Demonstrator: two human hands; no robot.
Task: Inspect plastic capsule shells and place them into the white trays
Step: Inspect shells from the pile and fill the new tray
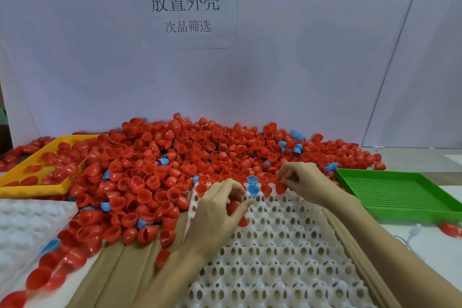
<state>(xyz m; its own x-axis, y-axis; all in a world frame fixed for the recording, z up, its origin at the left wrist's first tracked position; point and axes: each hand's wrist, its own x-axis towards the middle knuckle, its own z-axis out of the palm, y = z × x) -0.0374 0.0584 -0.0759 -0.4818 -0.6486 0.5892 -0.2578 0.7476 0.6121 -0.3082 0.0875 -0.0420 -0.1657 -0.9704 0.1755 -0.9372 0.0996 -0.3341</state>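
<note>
Barely begun: the white tray (275, 245) at lower centre has shells only along its far row. Left hand (220, 210) grips red shells (233, 207); right hand (302, 182) pinches one (280, 186). The pile (187, 157) remains.

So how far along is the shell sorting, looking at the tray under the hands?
Barely begun. Done: only the far row of the white tray holds shells, a few red ones plus a blue shell. In hand: the left hand grips red shells and the right hand pinches another at that row. Left: nearly every tray pocket is empty and the big red pile remains.
</note>
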